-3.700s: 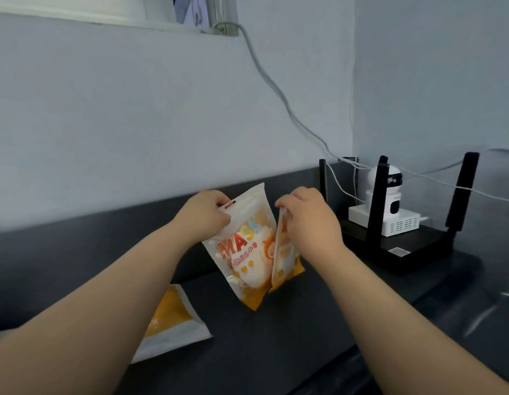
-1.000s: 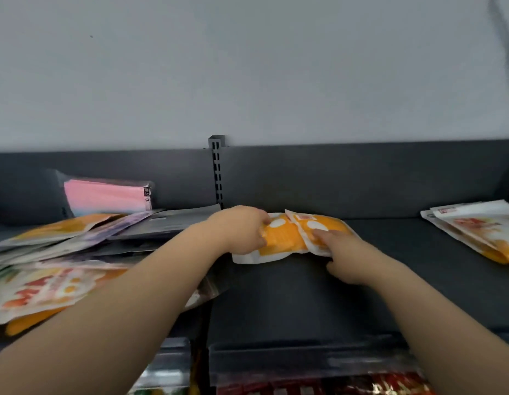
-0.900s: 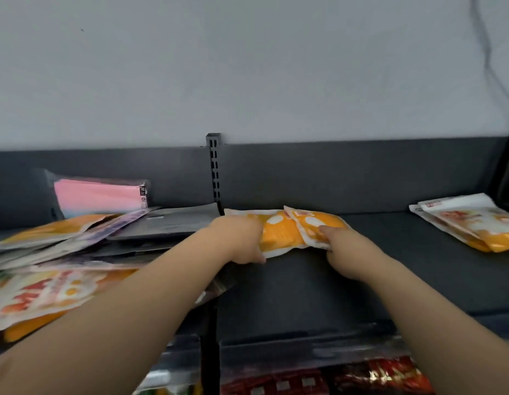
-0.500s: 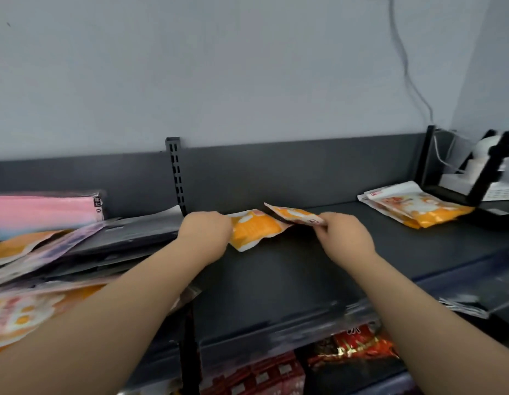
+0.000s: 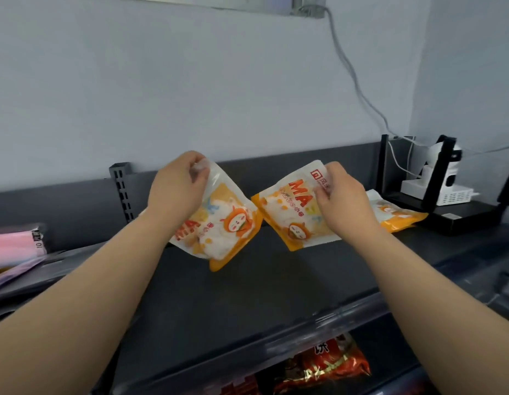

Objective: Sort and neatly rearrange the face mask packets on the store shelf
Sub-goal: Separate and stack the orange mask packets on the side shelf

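Far left on the dark shelf (image 5: 247,295), a pink packet (image 5: 13,246) lying flat. Pinches the clear top corner of one orange-and-white mask packet (image 5: 219,232) in the left hand (image 5: 176,192), thumb and fingers curled on it, and grips the top edge of a second mask packet (image 5: 293,215) in the right hand (image 5: 341,203), both hanging tilted in the air above mid-shelf, near corners close together. Further right, matching packets (image 5: 396,215) stacked flat on the shelf, just beside a black router (image 5: 461,220) and a white camera (image 5: 450,178).
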